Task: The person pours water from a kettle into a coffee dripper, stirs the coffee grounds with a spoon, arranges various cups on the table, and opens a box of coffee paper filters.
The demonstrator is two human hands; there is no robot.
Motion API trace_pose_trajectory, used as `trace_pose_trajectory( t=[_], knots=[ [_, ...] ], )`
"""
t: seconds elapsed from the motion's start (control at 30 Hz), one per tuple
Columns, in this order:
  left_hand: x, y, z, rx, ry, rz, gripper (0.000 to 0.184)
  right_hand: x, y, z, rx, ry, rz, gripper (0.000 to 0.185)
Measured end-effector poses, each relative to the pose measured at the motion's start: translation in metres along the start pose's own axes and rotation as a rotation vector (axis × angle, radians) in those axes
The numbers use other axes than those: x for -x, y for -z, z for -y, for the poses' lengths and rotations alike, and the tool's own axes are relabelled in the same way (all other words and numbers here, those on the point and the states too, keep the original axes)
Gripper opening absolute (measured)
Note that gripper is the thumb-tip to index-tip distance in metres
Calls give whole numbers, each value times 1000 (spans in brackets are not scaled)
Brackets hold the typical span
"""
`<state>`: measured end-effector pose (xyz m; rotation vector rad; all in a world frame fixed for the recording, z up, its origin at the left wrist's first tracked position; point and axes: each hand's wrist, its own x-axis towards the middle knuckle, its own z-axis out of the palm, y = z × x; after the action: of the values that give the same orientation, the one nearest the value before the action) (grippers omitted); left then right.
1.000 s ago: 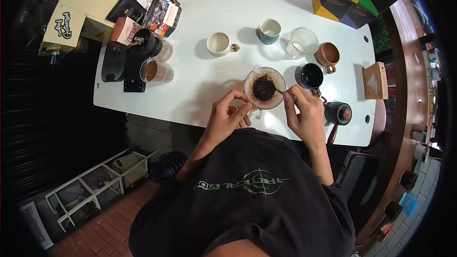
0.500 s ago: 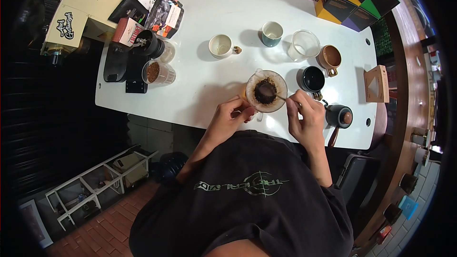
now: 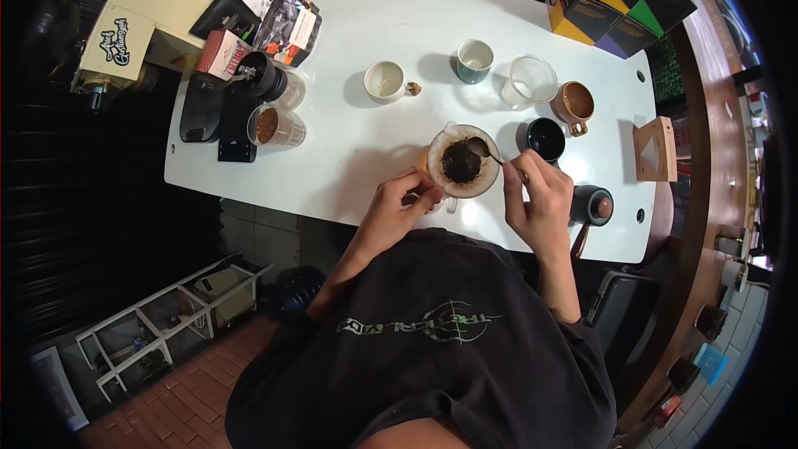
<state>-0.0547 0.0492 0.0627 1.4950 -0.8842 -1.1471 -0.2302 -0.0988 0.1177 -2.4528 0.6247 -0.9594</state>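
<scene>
Wet dark coffee grounds (image 3: 460, 165) lie in a pale paper filter (image 3: 445, 137), set in a coffee dripper (image 3: 429, 160) over a glass server whose clear handle (image 3: 451, 204) shows below. My left hand (image 3: 401, 206) is closed at the dripper's near left side, thumb and fingers pinched on its edge; the exact grip is partly hidden. Between the fingers of my right hand (image 3: 540, 198) is a spoon (image 3: 480, 147), its bowl tilted over the far right part of the filter, at the edge of the grounds.
Beyond the dripper stand a white cup (image 3: 385, 81), a teal cup (image 3: 474, 61) and a clear plastic cup (image 3: 530, 83). A brown cup (image 3: 575, 104), a black cup (image 3: 545, 140) and a dark pot (image 3: 591, 206) stand rightward. A container of brown grounds (image 3: 268, 125) sits left.
The spoon's bowl has moved from the middle of the grounds up and right toward the filter wall. My right hand has shifted slightly; my left hand stays at the dripper.
</scene>
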Motion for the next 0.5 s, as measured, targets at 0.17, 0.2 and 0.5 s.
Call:
trace_pose_trajectory(
  t=[0.17,0.2,0.5],
  knots=[
    [-2,3,6,-53,-38,40,17,2,-8,1,-44,22,114,14],
    [-2,4,7,-53,-37,38,17,3,-6,1,-56,24,103,14],
    [-4,3,10,25,-8,55,17,1,-7,-1,-33,69,85,18]
  ],
)
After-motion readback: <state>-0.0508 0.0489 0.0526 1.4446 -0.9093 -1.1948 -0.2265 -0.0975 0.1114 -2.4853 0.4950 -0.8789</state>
